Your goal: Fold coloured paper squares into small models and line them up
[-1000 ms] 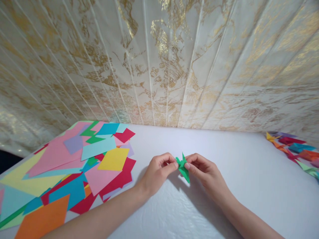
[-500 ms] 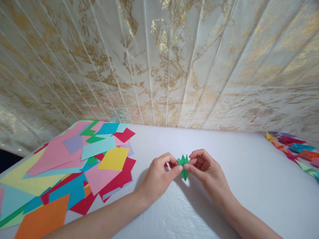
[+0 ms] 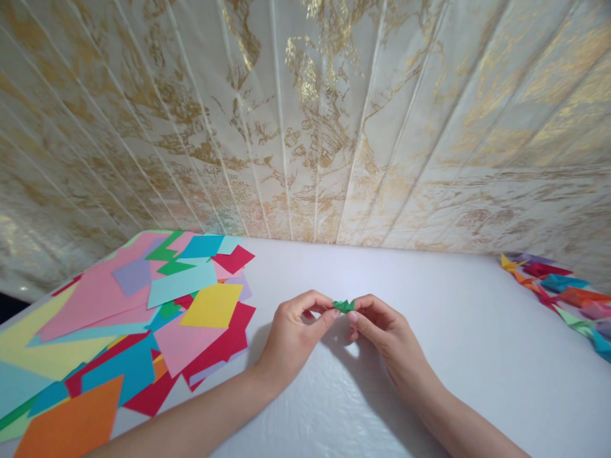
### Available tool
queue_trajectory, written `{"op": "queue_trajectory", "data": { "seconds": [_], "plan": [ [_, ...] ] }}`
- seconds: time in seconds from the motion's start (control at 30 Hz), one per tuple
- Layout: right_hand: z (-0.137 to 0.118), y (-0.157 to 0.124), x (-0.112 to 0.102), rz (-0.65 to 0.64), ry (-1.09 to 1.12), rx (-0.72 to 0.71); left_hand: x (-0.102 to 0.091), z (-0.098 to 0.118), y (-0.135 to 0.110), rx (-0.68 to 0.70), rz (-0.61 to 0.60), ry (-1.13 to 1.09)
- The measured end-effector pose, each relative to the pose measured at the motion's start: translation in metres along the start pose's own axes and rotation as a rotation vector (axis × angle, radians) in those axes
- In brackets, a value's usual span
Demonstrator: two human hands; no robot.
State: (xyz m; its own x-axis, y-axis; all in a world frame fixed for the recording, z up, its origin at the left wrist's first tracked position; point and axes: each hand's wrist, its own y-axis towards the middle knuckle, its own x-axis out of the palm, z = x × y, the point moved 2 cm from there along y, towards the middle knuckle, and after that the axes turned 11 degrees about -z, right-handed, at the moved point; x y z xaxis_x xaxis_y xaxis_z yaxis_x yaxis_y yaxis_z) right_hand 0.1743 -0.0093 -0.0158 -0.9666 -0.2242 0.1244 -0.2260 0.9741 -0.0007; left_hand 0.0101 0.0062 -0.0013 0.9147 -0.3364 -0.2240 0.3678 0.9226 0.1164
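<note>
A small green origami crane (image 3: 344, 306) is held above the white table, between my two hands. My left hand (image 3: 298, 327) pinches its left end with thumb and forefinger. From the other side, the thumb and forefinger of my right hand (image 3: 389, 331) close on its right end. The folded paper is seen nearly edge-on, so its lower part is hidden and only short points stick up.
Loose sheets of coloured paper (image 3: 186, 346) overlap across the left of the white table (image 3: 286, 407). Several folded paper cranes (image 3: 563, 283) in mixed colours lie at the far right. Behind the table hangs a white and gold patterned curtain (image 3: 305, 127).
The green crane has tilted, so its long lower point no longer shows and it looks flatter. Both hands keep hold of it. The view has shifted slightly to the right.
</note>
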Motion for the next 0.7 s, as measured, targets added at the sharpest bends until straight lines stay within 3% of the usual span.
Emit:
{"op": "queue_trajectory", "data": {
  "seconds": [0.1,0.27,0.53,0.7],
  "plan": [
    [0.004,0.001,0.001,-0.038,0.065,0.031,0.0,0.001,-0.002,0.027,0.027,-0.001],
    [0.006,0.002,-0.004,0.049,0.054,-0.025,0.003,-0.001,-0.004,0.007,0.028,-0.032],
    [0.001,0.001,-0.003,0.087,0.067,-0.038,0.007,-0.011,-0.002,-0.05,0.061,-0.107],
    [0.0,0.002,-0.005,0.034,0.02,0.014,0.007,-0.011,-0.002,-0.037,0.023,-0.104]
  ]
}}
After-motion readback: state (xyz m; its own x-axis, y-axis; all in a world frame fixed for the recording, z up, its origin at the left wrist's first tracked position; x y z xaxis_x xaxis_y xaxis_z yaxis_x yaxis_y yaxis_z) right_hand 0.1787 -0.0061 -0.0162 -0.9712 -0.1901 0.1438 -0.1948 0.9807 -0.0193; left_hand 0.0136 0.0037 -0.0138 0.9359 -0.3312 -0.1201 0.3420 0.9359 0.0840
